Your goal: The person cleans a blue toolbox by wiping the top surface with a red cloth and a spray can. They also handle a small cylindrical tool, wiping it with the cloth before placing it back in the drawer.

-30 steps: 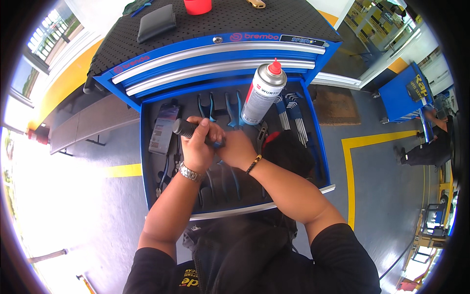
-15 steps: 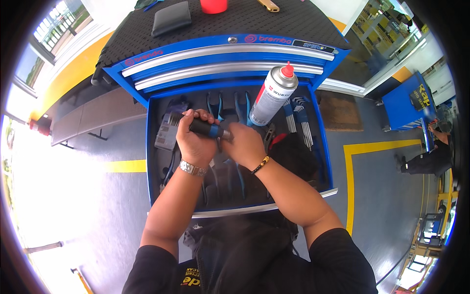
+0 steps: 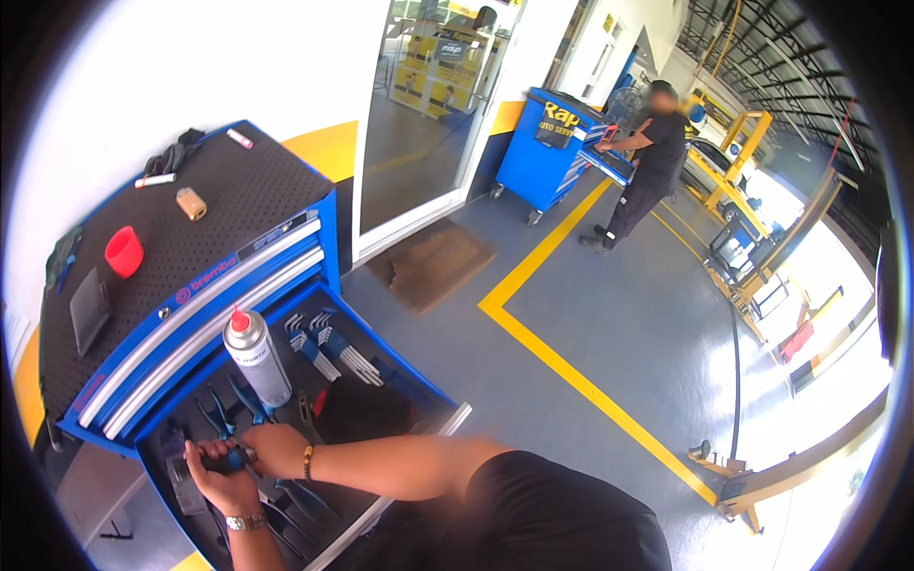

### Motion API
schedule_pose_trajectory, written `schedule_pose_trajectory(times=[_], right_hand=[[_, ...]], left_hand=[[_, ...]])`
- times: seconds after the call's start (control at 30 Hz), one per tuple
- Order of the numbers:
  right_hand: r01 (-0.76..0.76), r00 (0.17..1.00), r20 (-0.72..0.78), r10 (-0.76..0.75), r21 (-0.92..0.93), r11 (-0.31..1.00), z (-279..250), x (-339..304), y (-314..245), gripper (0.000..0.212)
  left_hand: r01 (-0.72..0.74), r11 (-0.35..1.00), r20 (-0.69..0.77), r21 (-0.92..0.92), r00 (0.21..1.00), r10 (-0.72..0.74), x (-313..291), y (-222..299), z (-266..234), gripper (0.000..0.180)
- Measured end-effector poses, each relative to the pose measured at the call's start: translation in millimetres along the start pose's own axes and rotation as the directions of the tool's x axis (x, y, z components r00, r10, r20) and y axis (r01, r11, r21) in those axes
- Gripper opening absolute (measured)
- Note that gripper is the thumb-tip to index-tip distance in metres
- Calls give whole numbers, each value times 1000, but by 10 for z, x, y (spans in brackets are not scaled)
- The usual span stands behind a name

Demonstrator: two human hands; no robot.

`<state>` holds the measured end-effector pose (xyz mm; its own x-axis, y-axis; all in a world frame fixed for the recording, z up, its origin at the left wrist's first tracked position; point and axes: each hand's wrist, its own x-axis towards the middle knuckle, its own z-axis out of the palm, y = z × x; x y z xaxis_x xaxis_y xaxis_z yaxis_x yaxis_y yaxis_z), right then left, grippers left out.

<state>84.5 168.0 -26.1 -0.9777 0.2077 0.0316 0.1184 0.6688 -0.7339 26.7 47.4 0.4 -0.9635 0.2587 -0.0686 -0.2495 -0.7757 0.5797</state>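
Over the open drawer (image 3: 405, 360) of a blue tool chest, my left hand (image 3: 227, 490) is wrapped around a black and blue cylindrical tool (image 3: 225, 462). The fingers of my right hand (image 3: 278, 451) are closed on the tool's metal end, which they partly hide. A grey spray can (image 3: 259, 366) with a red cap stands upright in the drawer, just beyond my right hand. Blue-handled pliers (image 3: 215, 411) lie by it, and two hex key sets (image 3: 343, 352) rest further right. Something black and soft (image 3: 364, 409) lies near my right forearm.
On the chest's black top (image 3: 243, 171) are a red cup (image 3: 124, 251), a black wallet (image 3: 90, 312) and a small tan object (image 3: 191, 204). A brown mat (image 3: 443, 265) lies before a glass door. Further off, a person (image 3: 659, 157) stands at another blue tool cart (image 3: 535, 157).
My view has swung to the right, so the chest and my hands now appear lower left and the person shows fully. Both hands still grip the tool over the drawer.
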Motion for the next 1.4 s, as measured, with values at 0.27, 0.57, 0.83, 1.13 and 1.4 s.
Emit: schedule_pose_trajectory(times=[0.27,0.57,0.83,1.13,1.4], right_hand=[[115,974,-201,-105,41,992,161,-59,-55,18],[81,991,-105,-82,-18,997,28,-34,-8,14],[79,984,-162,-70,54,995,70,6,38,15],[107,989,-117,-94,118,987,93,23,-3,20],[205,972,50,-229,290,935,-123,-71,-52,50]], left_hand=[[-168,978,47,123,986,163,-91,-22,99,17],[-213,962,429,169,895,123,-64,-105,-73,10],[-292,926,255,241,939,230,-206,-202,136,15],[-194,957,294,214,947,126,-107,-38,84,17],[112,993,243,-21,964,-104,-78,235,300,46]])
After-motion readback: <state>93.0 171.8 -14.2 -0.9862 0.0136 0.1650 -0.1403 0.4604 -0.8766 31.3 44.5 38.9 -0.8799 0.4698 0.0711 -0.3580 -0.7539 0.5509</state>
